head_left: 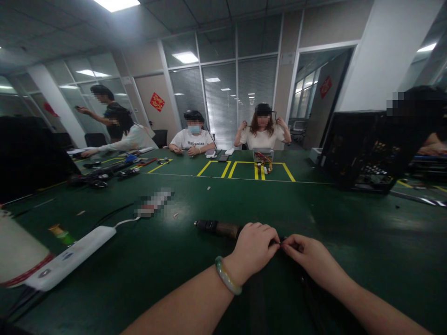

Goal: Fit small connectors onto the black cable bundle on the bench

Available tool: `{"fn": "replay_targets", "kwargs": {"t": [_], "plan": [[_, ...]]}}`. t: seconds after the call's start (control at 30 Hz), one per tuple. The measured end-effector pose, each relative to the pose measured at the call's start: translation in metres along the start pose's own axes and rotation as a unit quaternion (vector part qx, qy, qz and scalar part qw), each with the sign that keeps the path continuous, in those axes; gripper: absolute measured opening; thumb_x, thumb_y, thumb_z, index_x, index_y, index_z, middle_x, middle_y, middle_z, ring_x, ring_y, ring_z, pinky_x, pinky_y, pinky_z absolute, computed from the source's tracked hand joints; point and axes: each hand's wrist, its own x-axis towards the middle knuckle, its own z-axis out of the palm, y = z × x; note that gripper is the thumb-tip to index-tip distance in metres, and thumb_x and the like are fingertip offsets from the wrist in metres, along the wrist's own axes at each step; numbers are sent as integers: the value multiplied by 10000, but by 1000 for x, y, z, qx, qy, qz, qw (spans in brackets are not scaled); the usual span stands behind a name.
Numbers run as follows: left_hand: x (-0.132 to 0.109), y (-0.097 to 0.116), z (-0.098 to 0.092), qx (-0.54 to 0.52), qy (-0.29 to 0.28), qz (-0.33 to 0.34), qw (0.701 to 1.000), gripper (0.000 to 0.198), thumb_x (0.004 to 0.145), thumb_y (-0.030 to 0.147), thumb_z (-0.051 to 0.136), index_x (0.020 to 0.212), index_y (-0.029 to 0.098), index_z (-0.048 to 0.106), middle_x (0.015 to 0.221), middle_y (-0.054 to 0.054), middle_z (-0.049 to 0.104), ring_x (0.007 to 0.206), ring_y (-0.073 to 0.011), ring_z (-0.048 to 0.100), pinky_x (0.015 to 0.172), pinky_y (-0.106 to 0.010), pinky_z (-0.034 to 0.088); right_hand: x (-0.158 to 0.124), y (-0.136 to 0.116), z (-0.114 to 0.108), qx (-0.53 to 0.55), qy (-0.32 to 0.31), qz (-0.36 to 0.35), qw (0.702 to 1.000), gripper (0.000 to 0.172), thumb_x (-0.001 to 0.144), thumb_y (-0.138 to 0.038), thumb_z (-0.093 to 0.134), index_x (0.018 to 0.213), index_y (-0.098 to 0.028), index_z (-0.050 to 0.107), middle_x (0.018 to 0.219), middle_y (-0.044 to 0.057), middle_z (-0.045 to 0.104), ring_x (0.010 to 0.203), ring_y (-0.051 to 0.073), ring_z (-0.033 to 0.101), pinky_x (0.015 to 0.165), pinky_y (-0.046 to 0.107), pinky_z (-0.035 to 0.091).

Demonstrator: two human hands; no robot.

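Note:
My left hand (254,249) is closed round a dark cylindrical tool (218,228) that lies on the green table (366,232), its tip pointing left. A green bangle sits on that wrist. My right hand (307,256) pinches something small and dark right beside the left fingers; I cannot make out what it is. Both hands meet near the table's front centre.
A white power strip (71,256) with its cord lies at front left beside a small green bottle (62,234). A black open computer case (366,149) stands at right. Yellow tape marks (244,168) and cables lie further back. Several people sit or stand across the table.

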Motion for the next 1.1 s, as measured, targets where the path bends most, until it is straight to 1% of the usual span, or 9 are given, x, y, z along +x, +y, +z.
{"fn": "replay_targets", "kwargs": {"t": [0.23, 0.47, 0.7, 0.83, 0.97, 1.1], "plan": [[1, -2, 3, -7, -1, -4, 1000, 87, 844, 302, 655, 883, 231, 624, 918, 44, 644, 904, -158, 558, 804, -323, 367, 1, -4, 0, 8, 7, -5, 1000, 228, 882, -386, 524, 879, -226, 686, 796, 4, 699, 708, 180, 638, 585, 236, 428], [1, -1, 3, 6, -3, 7, 1000, 67, 868, 290, 621, 897, 230, 616, 935, 37, 648, 909, -164, 560, 802, -325, 370, 0, -4, 0, -7, 10, -4, 1000, 215, 878, -380, 526, 862, -233, 681, 782, -6, 702, 704, 178, 635, 584, 229, 418], [0, 1, 0, 0, -2, 8, 1000, 62, 880, 269, 597, 924, 233, 618, 947, 19, 655, 910, -172, 565, 806, -327, 374, 0, -7, -2, 6, -6, -4, 1000, 219, 883, -386, 526, 867, -227, 675, 792, -6, 701, 714, 179, 640, 598, 232, 429], [1, 1, 1, 6, -3, 10, 1000, 52, 876, 259, 595, 913, 234, 622, 946, 23, 651, 908, -170, 564, 802, -328, 378, -1, -9, -1, 3, -6, -12, 1000, 217, 884, -381, 521, 887, -232, 678, 823, -5, 704, 737, 182, 643, 616, 238, 437], [0, 1, 1, 10, -5, 7, 1000, 51, 874, 259, 595, 900, 232, 630, 940, 23, 645, 911, -167, 561, 811, -328, 383, -2, -12, -2, -14, 3, -16, 1000, 207, 876, -366, 524, 909, -233, 678, 824, 1, 704, 721, 182, 637, 606, 241, 438], [0, 2, -1, 9, -5, 5, 1000, 62, 882, 249, 580, 904, 234, 635, 942, 24, 644, 919, -166, 560, 819, -327, 388, -4, -15, -5, -3, -9, -13, 1000, 200, 869, -368, 537, 922, -239, 681, 845, 10, 708, 741, 192, 645, 614, 247, 450]]}}
